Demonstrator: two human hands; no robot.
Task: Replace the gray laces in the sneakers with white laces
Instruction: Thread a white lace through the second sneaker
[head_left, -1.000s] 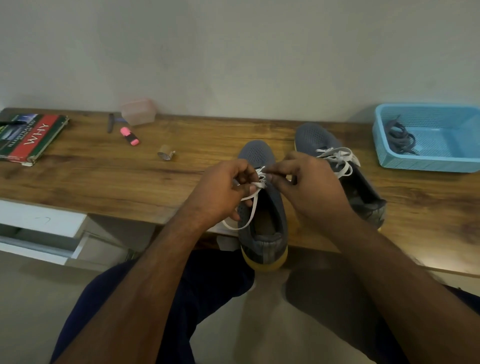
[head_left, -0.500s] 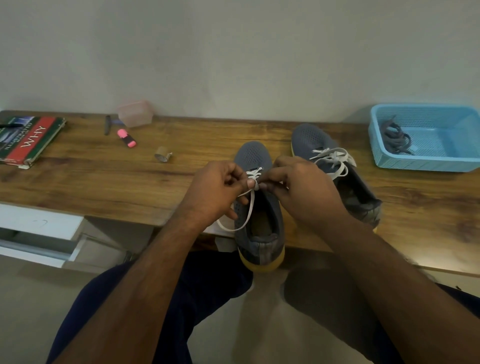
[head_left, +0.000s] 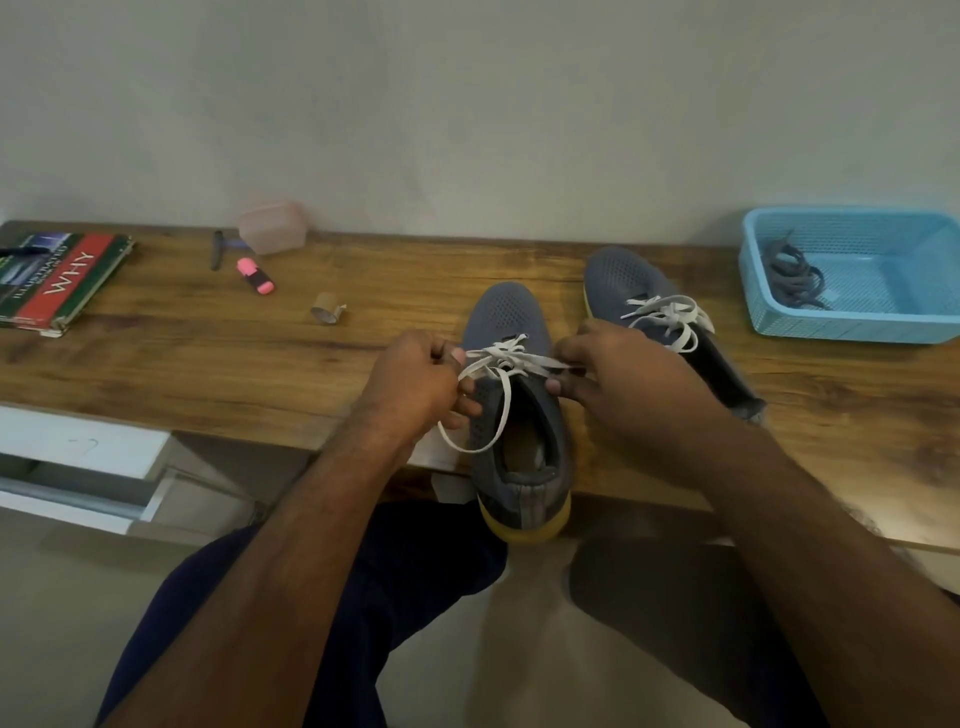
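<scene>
Two grey sneakers with yellow soles stand on the wooden desk. The near sneaker (head_left: 514, 405) has its heel over the desk's front edge and carries a white lace (head_left: 506, 358) knotted over the tongue. My left hand (head_left: 415, 384) pinches the lace's left side, and a loop hangs below it. My right hand (head_left: 618, 379) pinches the right side, so the lace is stretched between them. The far sneaker (head_left: 639, 291) sits to the right, its white lace (head_left: 667, 317) tied in a bow. Grey laces (head_left: 792, 278) lie in the blue basket (head_left: 852, 325).
At the left of the desk lie a book (head_left: 57, 280), a pink highlighter (head_left: 255, 275), a dark pen (head_left: 216, 249), a pinkish plastic box (head_left: 272, 227) and a small tape roll (head_left: 327, 314). White drawers (head_left: 78, 457) stand open under the desk's left side.
My hands have drawn apart sideways from the middle of the near sneaker, pulling the white lace taut and showing the knot between them.
</scene>
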